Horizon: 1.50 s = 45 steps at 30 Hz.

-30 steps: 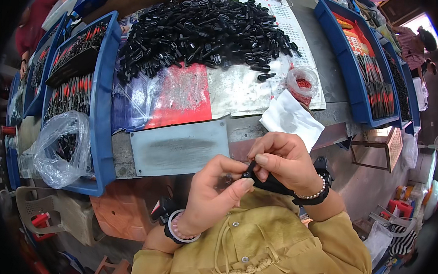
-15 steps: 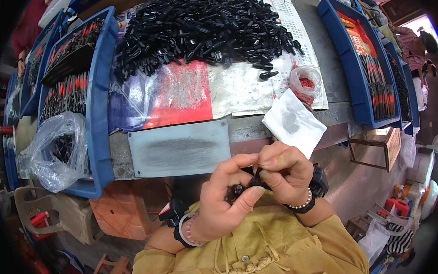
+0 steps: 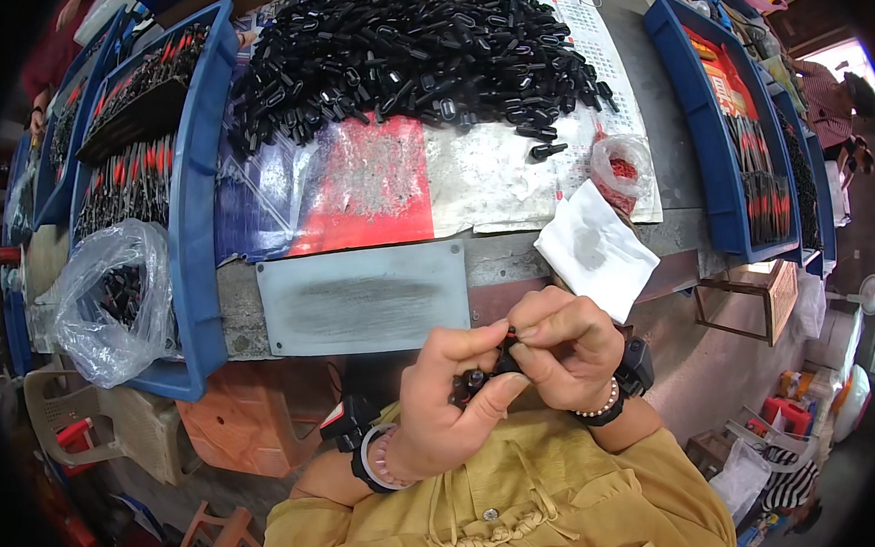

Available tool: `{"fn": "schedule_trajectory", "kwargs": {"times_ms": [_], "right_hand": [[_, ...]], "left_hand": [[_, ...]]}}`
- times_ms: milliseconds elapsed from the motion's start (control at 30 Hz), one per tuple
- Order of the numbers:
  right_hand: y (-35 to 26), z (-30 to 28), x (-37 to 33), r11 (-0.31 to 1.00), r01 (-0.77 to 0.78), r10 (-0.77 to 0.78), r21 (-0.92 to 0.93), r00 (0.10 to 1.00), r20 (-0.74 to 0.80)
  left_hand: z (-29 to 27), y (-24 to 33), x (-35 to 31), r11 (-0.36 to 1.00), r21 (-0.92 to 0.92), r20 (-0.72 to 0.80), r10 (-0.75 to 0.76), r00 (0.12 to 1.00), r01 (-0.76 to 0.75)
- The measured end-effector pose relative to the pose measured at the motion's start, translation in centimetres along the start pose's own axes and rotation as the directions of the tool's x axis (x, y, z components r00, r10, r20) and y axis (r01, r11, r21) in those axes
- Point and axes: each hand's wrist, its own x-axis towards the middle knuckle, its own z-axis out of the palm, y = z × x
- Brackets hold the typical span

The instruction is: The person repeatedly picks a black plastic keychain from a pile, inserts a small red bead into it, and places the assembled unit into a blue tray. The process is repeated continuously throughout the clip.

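Observation:
My left hand (image 3: 441, 409) curls around several small black plastic parts (image 3: 473, 379) in front of my chest. One black part (image 3: 506, 358) stands up between its thumb and forefinger. My right hand (image 3: 575, 354) meets it there, finger and thumb pinched at the top of that part, where a speck of red shows. Whether the right fingertips hold a separate small piece is too fine to make out. Beyond my hands, a large heap of similar black parts (image 3: 421, 57) covers the far side of the table, with one loose part (image 3: 547, 151) at its near right edge.
A grey-blue plate (image 3: 366, 299) lies at the table's near edge. To the right are a white cloth (image 3: 599, 251) and a clear bag of small red pieces (image 3: 619, 171). Blue trays (image 3: 198, 259) of black-and-red parts stand left, another blue tray (image 3: 709, 180) right. Other people are farther off.
My right fingertips have closed in on the top of the black part, where red now shows. Both hands stay in nearly the same place, and the view has shifted slightly.

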Motion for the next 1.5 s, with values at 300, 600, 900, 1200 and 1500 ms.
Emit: {"fn": "schedule_trajectory", "kwargs": {"times_ms": [300,600,900,1200,1500], "right_hand": [[-0.2,0.9,0.4,0.976,0.016,-0.022,-0.219,0.999,-0.028],[-1.3,1.3,0.4,0.952,-0.011,-0.011,-0.307,0.997,-0.07],[-1.6,2.6,-0.3,0.984,-0.08,0.05,-0.158,0.981,-0.189],[-2.2,2.2,-0.1,0.974,-0.052,0.038,-0.222,0.997,-0.064],[-2.5,-1.4,1.8,0.945,-0.126,0.104,-0.303,0.991,-0.09]], "left_hand": [[-0.6,0.1,0.8,0.996,-0.06,-0.037,0.057,0.998,-0.059],[-0.8,0.4,0.8,0.996,-0.033,-0.015,0.084,0.996,-0.084],[-0.7,0.5,0.3,0.996,-0.011,-0.028,0.087,0.996,-0.087],[-1.1,0.3,-0.3,0.994,0.049,-0.088,0.1,0.991,-0.096],[-0.6,0.7,0.1,0.99,-0.141,-0.011,-0.005,1.0,0.003]]}}
